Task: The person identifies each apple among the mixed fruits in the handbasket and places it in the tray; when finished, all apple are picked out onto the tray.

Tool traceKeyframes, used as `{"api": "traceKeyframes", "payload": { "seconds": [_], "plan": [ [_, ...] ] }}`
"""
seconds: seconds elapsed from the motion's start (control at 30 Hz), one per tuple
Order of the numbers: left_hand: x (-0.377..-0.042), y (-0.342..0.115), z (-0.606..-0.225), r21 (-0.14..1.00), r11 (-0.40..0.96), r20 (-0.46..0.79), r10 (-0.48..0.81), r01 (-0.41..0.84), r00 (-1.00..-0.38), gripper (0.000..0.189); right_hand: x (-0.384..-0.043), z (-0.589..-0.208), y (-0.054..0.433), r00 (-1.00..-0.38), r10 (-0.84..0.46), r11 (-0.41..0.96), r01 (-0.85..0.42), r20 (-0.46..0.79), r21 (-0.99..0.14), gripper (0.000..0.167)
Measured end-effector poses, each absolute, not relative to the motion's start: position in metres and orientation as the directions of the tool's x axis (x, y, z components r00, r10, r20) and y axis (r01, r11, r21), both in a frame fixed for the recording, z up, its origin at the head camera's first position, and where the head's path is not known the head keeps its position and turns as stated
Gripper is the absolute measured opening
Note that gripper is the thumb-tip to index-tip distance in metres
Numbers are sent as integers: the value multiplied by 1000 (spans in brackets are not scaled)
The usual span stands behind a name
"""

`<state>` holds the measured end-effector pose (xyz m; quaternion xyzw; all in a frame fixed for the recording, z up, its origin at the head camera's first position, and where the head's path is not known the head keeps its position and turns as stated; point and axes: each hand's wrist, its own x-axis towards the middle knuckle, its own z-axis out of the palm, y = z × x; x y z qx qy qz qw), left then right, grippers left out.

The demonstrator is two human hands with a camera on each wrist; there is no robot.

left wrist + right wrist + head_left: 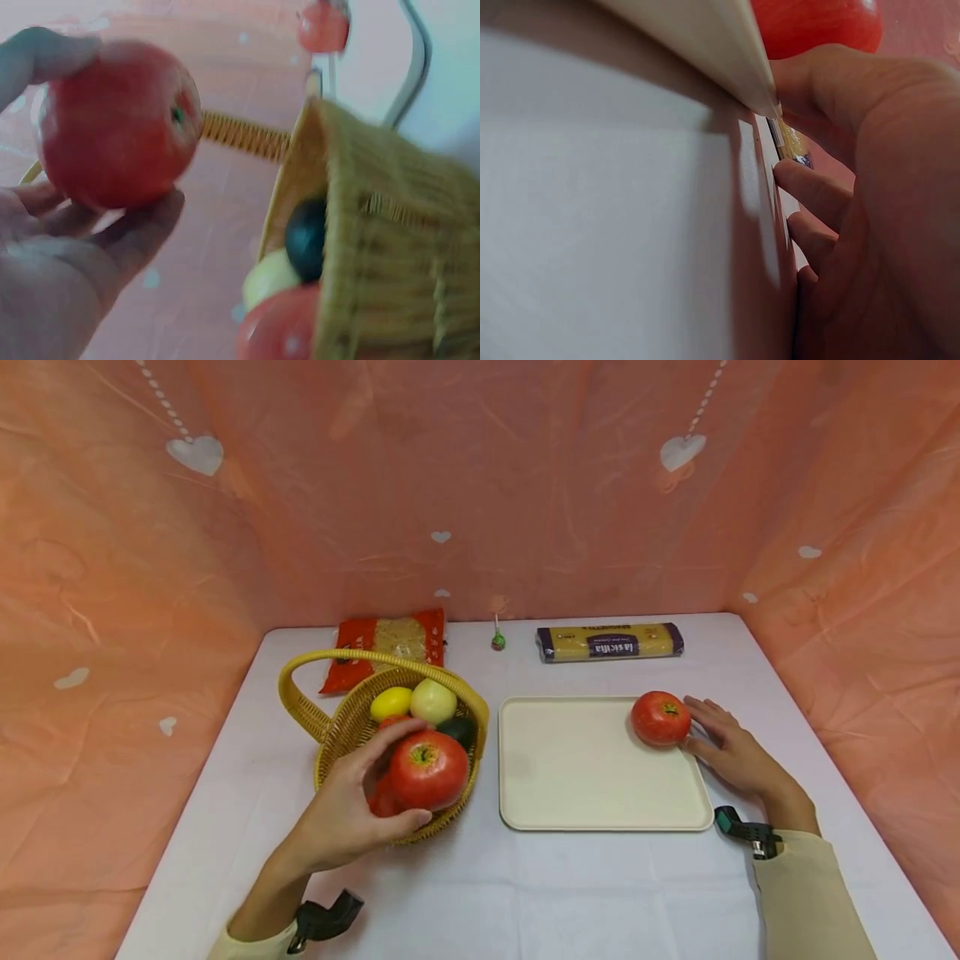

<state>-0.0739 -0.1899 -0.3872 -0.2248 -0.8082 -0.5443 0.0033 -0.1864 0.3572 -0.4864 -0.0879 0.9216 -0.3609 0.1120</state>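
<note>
My left hand (341,806) grips a red tomato (429,770) between curled fingers and thumb, over the front of a yellow wicker basket (480,752). The left wrist view shows this tomato (120,124) held clear of the basket's contents. Inside the basket lie a yellow lemon (391,703), a pale onion-like round thing (433,702), a dark green item (459,732) and more red, partly hidden by the hand. Another tomato (661,718) sits at the back right corner of a cream tray (592,768). Beside it rests my right hand (738,756), fingers loosely extended by the tray's edge.
Behind the basket lies a red pasta bag (405,639). A spaghetti pack (610,642) lies behind the tray, and a green lollipop (498,639) between the two packs. The basket's tall handle (360,654) arches over its back. Pinkish-orange cloth hangs round the white table (600,893).
</note>
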Motion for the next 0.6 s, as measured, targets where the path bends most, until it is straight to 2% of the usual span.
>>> {"api": "traceKeyframes", "payload": {
  "seconds": [0.2,0.4,0.6],
  "plan": [
    [-78,-162,-390,908,248,179,497,337,-849,86,-187,-485,357,-958,-245,726,-80,-149,-683,74],
    [-87,-115,-402,889,224,197,599,399,-776,85,-187,-485,356,-959,-246,729,-90,-137,-679,73],
    [-97,-65,-417,882,251,172,615,398,-770,83,-187,-484,356,-959,-251,735,-101,-130,-670,72]
  ]
}}
